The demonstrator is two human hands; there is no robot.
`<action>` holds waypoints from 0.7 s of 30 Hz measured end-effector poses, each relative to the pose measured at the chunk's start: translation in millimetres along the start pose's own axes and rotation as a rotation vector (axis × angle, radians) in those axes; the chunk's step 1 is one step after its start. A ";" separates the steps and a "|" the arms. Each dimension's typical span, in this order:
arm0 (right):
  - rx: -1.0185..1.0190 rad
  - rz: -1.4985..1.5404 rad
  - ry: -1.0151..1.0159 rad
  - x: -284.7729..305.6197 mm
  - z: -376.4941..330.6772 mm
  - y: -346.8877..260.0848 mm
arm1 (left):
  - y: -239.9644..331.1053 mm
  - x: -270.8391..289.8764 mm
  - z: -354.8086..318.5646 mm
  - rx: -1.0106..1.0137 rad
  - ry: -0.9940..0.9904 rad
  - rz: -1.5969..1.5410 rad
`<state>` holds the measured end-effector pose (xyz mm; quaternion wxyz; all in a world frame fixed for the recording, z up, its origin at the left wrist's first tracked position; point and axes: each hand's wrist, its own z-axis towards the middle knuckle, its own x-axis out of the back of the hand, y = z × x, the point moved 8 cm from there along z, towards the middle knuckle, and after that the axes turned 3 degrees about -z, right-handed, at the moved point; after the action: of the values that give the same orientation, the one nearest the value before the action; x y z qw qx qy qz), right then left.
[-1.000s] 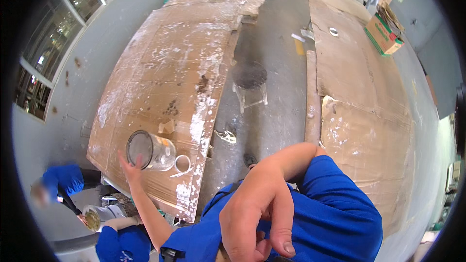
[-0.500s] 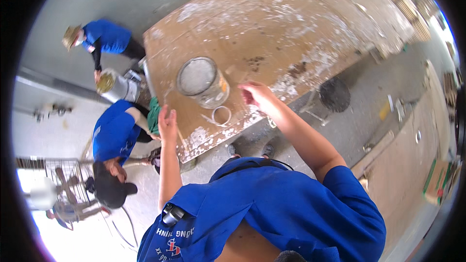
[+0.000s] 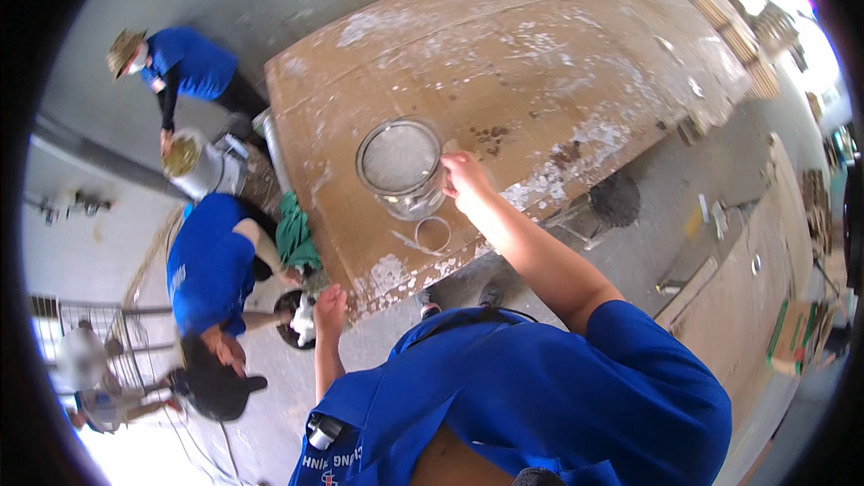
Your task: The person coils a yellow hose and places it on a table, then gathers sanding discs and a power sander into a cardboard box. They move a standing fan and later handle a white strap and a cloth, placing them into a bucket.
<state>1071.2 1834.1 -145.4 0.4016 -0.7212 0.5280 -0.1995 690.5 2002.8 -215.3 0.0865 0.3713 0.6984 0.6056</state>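
A clear round bucket (image 3: 407,202) with a pale top stands on the brown, paint-spattered table (image 3: 360,81). At the right side of its rim is my right hand (image 3: 465,182), the fingers closed against it; the fingertips are partly hidden. In front of the bucket lies a thin white loop (image 3: 434,234) with a straight end. My left hand (image 3: 330,308) hangs off the table's near left corner, fingers curled in and no object showing in them.
A co-worker (image 3: 211,256) in a blue shirt bends at the left beside a green cloth (image 3: 295,232) and a dark basin (image 3: 292,319) with something white. Behind, another person (image 3: 191,63) reaches into a white bucket (image 3: 202,171). A dark round stool (image 3: 616,198) stands at the right.
My right hand has come to the bucket's rim and closed. My left hand has dropped back toward me, its fingers curling. The bucket sits slightly further right, and the view has shifted.
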 end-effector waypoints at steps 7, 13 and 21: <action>0.707 -0.637 0.119 -33.7 -35.9 -72.6 | 6.9 -0.7 55.8 -0.003 -0.097 0.457; 0.342 -0.316 -0.193 -71.9 -42.4 -53.2 | -1.2 -19.1 84.5 -0.008 -0.155 0.562; 0.358 -0.104 -0.088 49.2 -143.4 -79.8 | -26.3 -12.9 113.6 -0.124 -0.139 0.663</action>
<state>1035.0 1745.4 -3.4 0.5354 -0.6726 0.4280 -0.2787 753.6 2083.9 -272.0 -0.0454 0.6126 0.4940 0.6154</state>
